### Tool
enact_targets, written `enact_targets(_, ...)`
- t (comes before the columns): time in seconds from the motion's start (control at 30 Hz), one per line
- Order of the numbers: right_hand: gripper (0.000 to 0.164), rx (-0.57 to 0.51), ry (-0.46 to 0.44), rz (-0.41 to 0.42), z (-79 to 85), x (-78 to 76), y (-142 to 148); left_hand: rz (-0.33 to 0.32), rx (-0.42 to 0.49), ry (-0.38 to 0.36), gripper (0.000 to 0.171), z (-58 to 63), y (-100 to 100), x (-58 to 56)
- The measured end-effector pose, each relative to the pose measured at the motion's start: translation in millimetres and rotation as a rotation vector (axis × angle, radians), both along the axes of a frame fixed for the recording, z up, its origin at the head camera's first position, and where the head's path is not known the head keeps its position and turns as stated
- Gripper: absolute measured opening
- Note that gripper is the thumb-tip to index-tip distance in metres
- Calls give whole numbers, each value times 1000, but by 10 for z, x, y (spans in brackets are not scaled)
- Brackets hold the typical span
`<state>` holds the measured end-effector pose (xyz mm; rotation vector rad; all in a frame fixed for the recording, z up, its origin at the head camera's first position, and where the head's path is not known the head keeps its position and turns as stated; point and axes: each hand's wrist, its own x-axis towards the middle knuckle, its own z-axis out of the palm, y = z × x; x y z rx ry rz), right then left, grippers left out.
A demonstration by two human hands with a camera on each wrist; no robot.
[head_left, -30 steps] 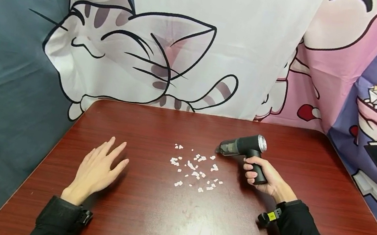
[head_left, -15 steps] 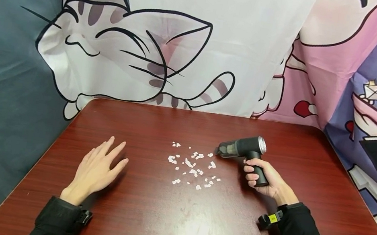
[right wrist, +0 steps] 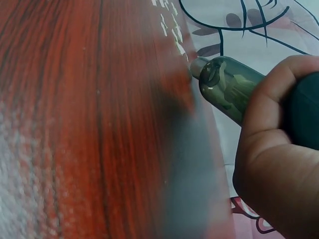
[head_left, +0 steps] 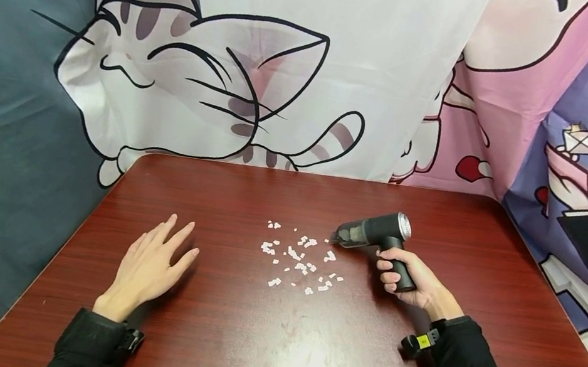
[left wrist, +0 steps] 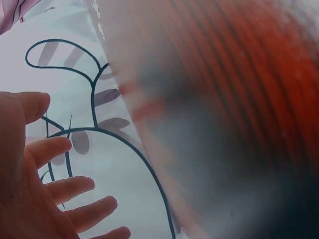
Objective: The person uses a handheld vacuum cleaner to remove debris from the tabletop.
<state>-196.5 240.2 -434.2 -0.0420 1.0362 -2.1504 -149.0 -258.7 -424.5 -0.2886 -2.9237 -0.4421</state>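
Observation:
My right hand [head_left: 416, 281] grips the handle of a black handheld vacuum cleaner [head_left: 372, 230], its fingers curled round it. The see-through nozzle end points left, low at the right edge of a scatter of small white paper scraps [head_left: 301, 257]. In the right wrist view the vacuum's clear dust chamber [right wrist: 234, 84] shows pale bits inside. To the left of the scraps, my left hand [head_left: 151, 263] is spread with straight fingers, palm toward the table and holding nothing. The left wrist view shows its separate fingers [left wrist: 70, 189] with nothing between them.
The brown wood-grain table [head_left: 225, 338] fills the lower view, with a glare patch near the front. Behind it hangs a cloth backdrop [head_left: 391, 65] with a cartoon cat. A black band with a yellow-green label [head_left: 423, 340] sits on the right wrist.
The vacuum's nozzle has shifted slightly left over the scraps' right edge, and a scrap cluster there has shrunk to a small bit. The left hand stays put. The head view has shifted slightly.

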Motion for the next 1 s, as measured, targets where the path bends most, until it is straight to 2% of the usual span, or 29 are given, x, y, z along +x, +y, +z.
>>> enact_targets(0.33,11,2,3,3,-18,33,18,-8,9,-4,60,-2,-11,14)
enact_targets(1.0,18,-31,25,83,-42,193,166,-23,4,-19,60,23,47,-30)
